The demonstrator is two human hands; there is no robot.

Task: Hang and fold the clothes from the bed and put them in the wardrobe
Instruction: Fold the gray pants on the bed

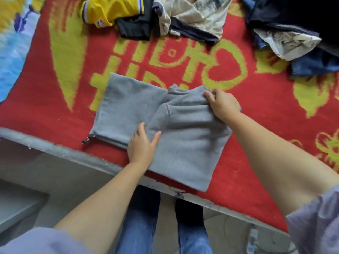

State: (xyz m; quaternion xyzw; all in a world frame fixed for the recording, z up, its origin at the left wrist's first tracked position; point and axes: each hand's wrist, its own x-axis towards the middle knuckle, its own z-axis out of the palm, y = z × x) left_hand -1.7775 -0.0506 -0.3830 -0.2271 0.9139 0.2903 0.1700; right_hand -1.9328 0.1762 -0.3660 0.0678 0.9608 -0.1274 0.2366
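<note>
A grey fleece garment (128, 105), partly folded, lies on the red and yellow blanket (256, 107) at the bed's near edge. The left hand (142, 143) rests on its near fold at 7 o'clock, fingers straight, its grip apart. The right hand (222, 104) at 2 o'clock has its grip clamped on a bunched fold. Toward 12 o'clock lie a yellow jersey (110, 10) and a cream patterned garment (198, 17); dark clothes (293, 17) are heaped at 1 o'clock.

Sweatshirt (128, 105) on blanket (55, 107); clothes pile (183, 19) behind.
</note>
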